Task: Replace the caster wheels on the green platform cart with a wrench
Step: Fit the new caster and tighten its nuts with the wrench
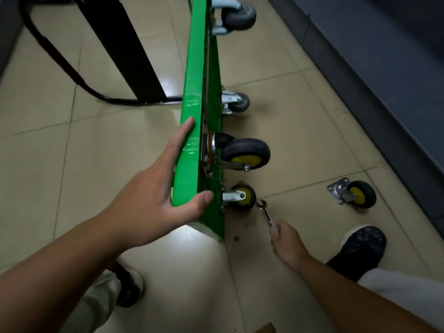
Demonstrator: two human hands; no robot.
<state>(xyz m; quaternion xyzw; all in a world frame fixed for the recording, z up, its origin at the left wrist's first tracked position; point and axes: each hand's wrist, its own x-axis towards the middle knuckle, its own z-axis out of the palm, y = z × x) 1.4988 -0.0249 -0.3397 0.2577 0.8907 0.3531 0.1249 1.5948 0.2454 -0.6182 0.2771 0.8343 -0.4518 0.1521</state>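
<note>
The green platform cart stands on its edge on the tiled floor, underside facing right. My left hand grips its near top corner, thumb wrapped over the edge. Two yellow-hubbed casters are on the underside, a large one and a lower one. Two grey casters sit farther along, one mid-way and one at the far end. My right hand holds a small open-end wrench just right of the lower caster. A loose yellow-hubbed caster lies on the floor at the right.
A nut and another small fastener lie on the tiles near the cart's corner. The cart's black handle lies on the floor at left. A dark wall base runs along the right. My shoes are at the bottom.
</note>
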